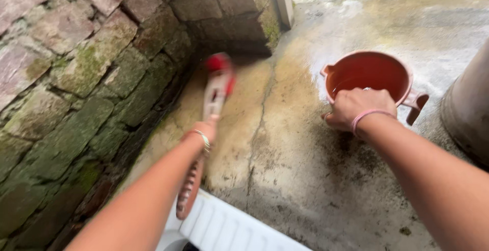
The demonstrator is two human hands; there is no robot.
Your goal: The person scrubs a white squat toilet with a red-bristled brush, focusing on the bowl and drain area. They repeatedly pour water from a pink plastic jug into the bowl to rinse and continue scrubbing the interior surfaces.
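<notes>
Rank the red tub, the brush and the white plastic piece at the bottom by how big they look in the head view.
1. White plastic piece, though cut off by the frame and nearest the camera, so unsure.
2. Red tub.
3. Brush, blurred and partly hidden by the left hand.

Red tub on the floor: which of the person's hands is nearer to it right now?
Right. The right hand grips the near rim of the red tub, touching it. The left hand is well off to the tub's left, holding a red-and-white scrub brush near the stone wall.
</notes>
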